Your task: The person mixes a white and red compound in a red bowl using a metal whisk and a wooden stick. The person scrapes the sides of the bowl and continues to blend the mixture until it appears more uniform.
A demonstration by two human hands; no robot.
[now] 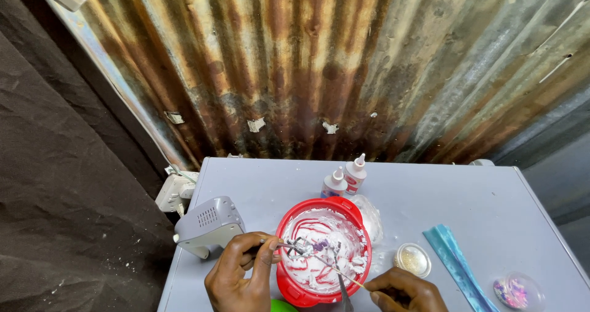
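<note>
We see a red bowl (322, 250) near the front edge of the pale grey table (442, 195), its inside smeared with white foam streaked red. Our left hand (236, 278) is curled shut around something thin at the bowl's left rim; what it pinches is hard to make out, but a small tangle of metal and purple bits (307, 247) sits just past the fingertips over the foam. Our right hand (402, 290) is closed in a pinch on a thin stick (335, 270). The stick's long axis runs diagonally: its held end lies low and to the right at the bowl's front rim, and its far end points up and left toward the middle of the bowl, where it meets the tangle. A dark, narrow shape hangs below the stick at the bowl's front; we cannot tell what it is.

Both wrists are cut off by the lower frame, as is a green object (281, 306) beside the bowl. Behind the bowl stand two small white squeeze bottles (345, 178), touching each other. A grey device (206, 225) overhangs the table's left edge. Toward the right edge lie a round dish of gold glitter (412, 260), a folded blue strip (458, 266) and a clear dish of pink bits (518, 292).
</note>
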